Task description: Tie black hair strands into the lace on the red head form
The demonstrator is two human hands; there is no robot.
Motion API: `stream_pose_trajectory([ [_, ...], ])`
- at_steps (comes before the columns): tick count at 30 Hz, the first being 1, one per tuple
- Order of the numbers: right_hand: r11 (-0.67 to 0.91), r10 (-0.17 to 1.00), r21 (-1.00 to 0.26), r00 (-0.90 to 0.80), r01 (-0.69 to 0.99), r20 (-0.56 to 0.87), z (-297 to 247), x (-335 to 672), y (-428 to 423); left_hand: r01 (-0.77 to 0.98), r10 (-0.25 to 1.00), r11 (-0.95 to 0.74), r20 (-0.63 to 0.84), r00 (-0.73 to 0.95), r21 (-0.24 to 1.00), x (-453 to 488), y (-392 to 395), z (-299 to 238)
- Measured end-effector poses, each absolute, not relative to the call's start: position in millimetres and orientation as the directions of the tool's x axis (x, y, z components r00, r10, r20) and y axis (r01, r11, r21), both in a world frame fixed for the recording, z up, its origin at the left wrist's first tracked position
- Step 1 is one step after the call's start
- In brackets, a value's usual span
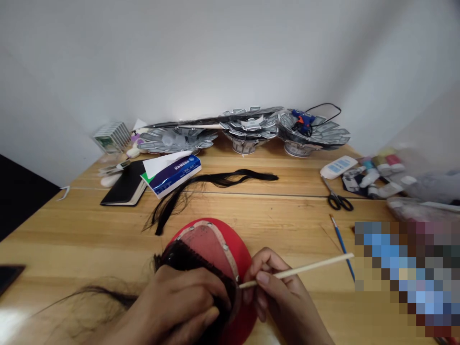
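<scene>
A red rounded form [240, 239] stands at the front of the table. Pinned over it is a net cap [212, 247] with a pale band held by several metal pins. Dark hair [181, 254] covers the cap's left and lower part, with loose strands trailing left. My left hand [190, 297] lies over this hair, its fingers curled together and closed on it; the fingertips are partly hidden. Between thumb and fingers, my right hand [271, 282] grips a thin wooden stick [316, 265]. The stick's left tip points at the cap's right edge, close to a pin.
A black hair strand [230, 178] lies beyond the form. Behind it are a blue tissue pack [176, 176] and a black notebook [124, 184]. Scissors [336, 199], a paintbrush [339, 239] and paint bottles [383, 165] sit right. Grey paper bowls [247, 132] and a glue gun [304, 120] line the wall.
</scene>
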State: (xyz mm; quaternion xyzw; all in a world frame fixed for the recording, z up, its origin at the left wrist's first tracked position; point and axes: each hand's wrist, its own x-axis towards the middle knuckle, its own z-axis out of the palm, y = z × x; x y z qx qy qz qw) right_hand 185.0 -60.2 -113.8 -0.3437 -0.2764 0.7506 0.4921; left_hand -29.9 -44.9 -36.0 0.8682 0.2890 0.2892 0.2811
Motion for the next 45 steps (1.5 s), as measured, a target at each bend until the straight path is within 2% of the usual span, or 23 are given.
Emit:
stream_pose_trajectory([
  [6, -0.307, 0.951, -0.774, -0.219, -0.554, -0.220, -115.4, 180.5, -60.1, 0.405, 0.487, -0.872, 0.558, 0.672, 0.274, -24.7, -56.3, -49.3],
  [9, -0.301, 0.953, -0.790, -0.201, -0.533, -0.228, -110.8, 180.7, -63.3, 0.387, 0.462, -0.886, 0.579, 0.672, 0.257, -26.8, -62.1, -59.8],
  [13, -0.316, 0.948, -0.806, -0.186, -0.501, -0.257, -103.9, 180.4, -67.2, 0.428, 0.488, -0.870, 0.541, 0.685, 0.242, -30.7, -66.4, -58.3],
  [15, -0.302, 0.953, -0.823, -0.172, -0.481, -0.249, -103.3, 179.9, -68.5, 0.443, 0.508, -0.858, 0.556, 0.658, 0.261, -30.5, -67.5, -55.4],
  [20, -0.247, 0.967, -0.873, -0.165, -0.421, -0.194, -109.2, 182.0, -69.1, 0.506, 0.668, -0.743, 0.534, 0.519, 0.438, -23.8, -65.7, -53.3],
  [23, -0.230, 0.966, -0.888, -0.206, -0.397, -0.158, -111.7, 184.2, -66.8, 0.508, 0.708, -0.706, 0.513, 0.486, 0.494, -19.3, -61.0, -51.0],
  [28, -0.221, 0.971, -0.896, -0.172, -0.385, -0.166, -107.0, 184.6, -64.2, 0.453, 0.711, -0.703, 0.517, 0.478, 0.548, -21.2, -57.0, -50.1],
  [33, -0.219, 0.963, -0.899, -0.230, -0.380, -0.138, -103.1, 183.9, -61.7, 0.342, 0.655, -0.750, 0.560, 0.507, 0.567, -29.2, -58.2, -55.3],
  [39, -0.249, 0.962, -0.849, -0.223, -0.466, -0.160, -113.6, 183.2, -57.2, 0.407, 0.736, -0.675, 0.523, 0.430, 0.615, -24.3, -54.3, -48.2],
  [45, -0.285, 0.955, -0.791, -0.230, -0.541, -0.186, -121.3, 180.1, -53.6, 0.402, 0.747, -0.662, 0.518, 0.416, 0.632, -23.3, -55.2, -48.2],
])
